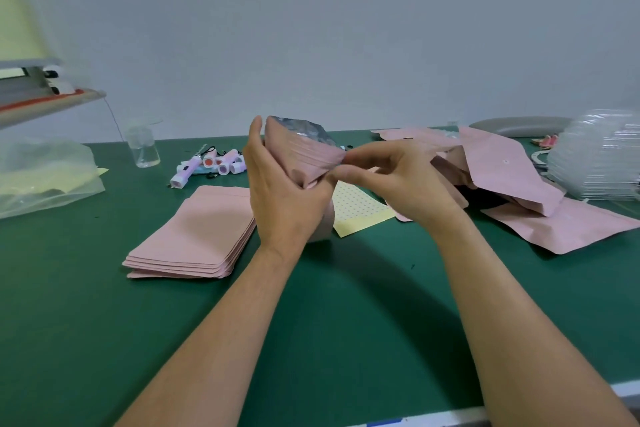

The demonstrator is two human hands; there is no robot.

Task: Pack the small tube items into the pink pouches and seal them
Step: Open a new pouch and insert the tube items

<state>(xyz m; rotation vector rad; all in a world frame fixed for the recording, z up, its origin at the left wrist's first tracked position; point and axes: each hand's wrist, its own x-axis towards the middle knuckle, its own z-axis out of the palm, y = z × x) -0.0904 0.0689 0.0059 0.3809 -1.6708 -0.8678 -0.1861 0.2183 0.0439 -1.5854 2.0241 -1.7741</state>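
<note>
A pink pouch (304, 156) with a silver lining is held up above the green table (346, 322), its mouth gaping open at the top. My left hand (280, 191) grips its left side. My right hand (391, 177) pinches the right corner of the mouth between thumb and fingers. Several small pink and white tube items (214, 163) lie in a cluster at the back of the table. A flat stack of pink pouches (197, 236) lies to the left of my hands. What is inside the held pouch is hidden.
A heap of pink pouches (502, 170) spreads at the right, with stacked clear plastic trays (599, 156) behind it. A yellow dotted sheet (356, 208) lies under my hands. A clear cup (143, 146) and a plastic bag (41, 177) stand at the left.
</note>
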